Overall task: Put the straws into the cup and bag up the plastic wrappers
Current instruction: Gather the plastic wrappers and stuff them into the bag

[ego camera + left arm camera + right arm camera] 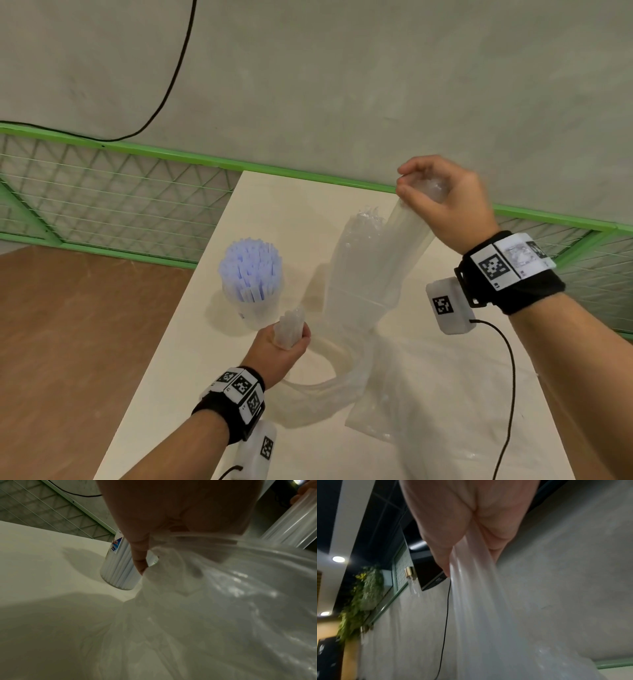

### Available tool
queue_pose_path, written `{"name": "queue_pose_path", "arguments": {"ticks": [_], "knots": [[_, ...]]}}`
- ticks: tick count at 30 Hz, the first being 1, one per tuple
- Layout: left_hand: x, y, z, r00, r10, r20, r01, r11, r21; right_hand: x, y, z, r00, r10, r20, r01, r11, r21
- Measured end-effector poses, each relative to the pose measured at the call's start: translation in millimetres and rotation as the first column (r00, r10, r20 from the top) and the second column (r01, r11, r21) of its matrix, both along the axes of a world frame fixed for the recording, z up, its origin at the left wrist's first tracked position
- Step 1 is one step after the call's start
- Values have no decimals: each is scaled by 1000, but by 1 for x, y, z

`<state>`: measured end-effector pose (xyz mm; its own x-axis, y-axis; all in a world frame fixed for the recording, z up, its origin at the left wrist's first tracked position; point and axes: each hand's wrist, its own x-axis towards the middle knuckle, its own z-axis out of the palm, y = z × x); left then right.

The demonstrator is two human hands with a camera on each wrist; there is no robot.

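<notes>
The right hand (442, 202) is closing its grip around the top end of one clear plastic wrapper (407, 240), fingers and thumb curled tight on the gathered film. That wrapper is hanging from the raised hand as a long sleeve, its long axis running steeply down and to the left toward the counter (239, 394), where its lower end is meeting more clear film. The left hand (284, 346) is gripping a second bunch of clear plastic (291, 325) in a closed fist, with the bunched end pointing upward out of the fist and the remainder trailing down in a curve onto the counter. Whether this is the bag or another wrapper cannot be told. One cup (251, 308) is standing upright on the counter just beyond the left hand, apart from it. The cup is holding a dense bundle of white straws (251, 263), too many to count, standing near vertical with their open ends pointing up. A flat sheet of clear plastic (428, 411) is lying on the counter between the two forearms
</notes>
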<state>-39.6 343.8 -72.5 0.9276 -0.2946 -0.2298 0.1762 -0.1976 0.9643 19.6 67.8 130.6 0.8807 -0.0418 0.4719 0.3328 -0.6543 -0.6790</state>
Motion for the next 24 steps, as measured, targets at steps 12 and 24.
{"name": "queue_pose_path", "arguments": {"ticks": [12,24], "knots": [[0,3,0,1000,-15,-3,15,1000,-24,-10,-3,-76,989,148,0,-114,765,-634],[-2,3,-1,1000,-9,-24,8,999,-34,-18,12,-102,962,131,-241,-270,608,-746]]}}
